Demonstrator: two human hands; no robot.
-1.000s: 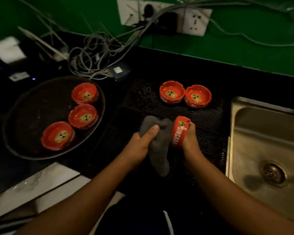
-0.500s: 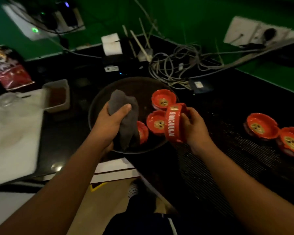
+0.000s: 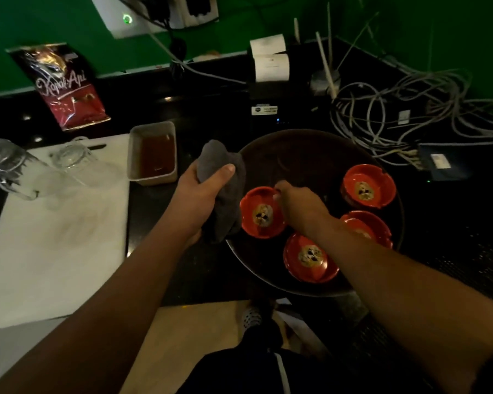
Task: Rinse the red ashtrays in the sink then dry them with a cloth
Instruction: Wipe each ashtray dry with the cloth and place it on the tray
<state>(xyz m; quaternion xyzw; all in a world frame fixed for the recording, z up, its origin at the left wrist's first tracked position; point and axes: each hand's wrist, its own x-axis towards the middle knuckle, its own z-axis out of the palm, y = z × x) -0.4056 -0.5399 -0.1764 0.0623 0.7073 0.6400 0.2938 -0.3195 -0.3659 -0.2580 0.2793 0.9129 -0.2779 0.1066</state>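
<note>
A round dark tray (image 3: 296, 160) sits on the black surface and carries four red ashtrays. The right hand (image 3: 299, 203) reaches over the tray, its grip pinched on the far rim of the left ashtray (image 3: 262, 214), which sits upright on the tray's left side. The front ashtray (image 3: 310, 257) lies near the tray's near rim. The right ashtray (image 3: 365, 226) is partly hidden by the forearm, and the far ashtray (image 3: 367, 189) sits toward the tray's right rim. At the tray's left rim, the left hand (image 3: 195, 194) has its grip clamped on a bunched grey cloth (image 3: 225, 194), which hangs against the left ashtray. Just left of the tray stands a plastic tub of brown liquid (image 3: 153, 153). Beyond the tray's far right rim lies a tangle of cables (image 3: 396, 109).
</note>
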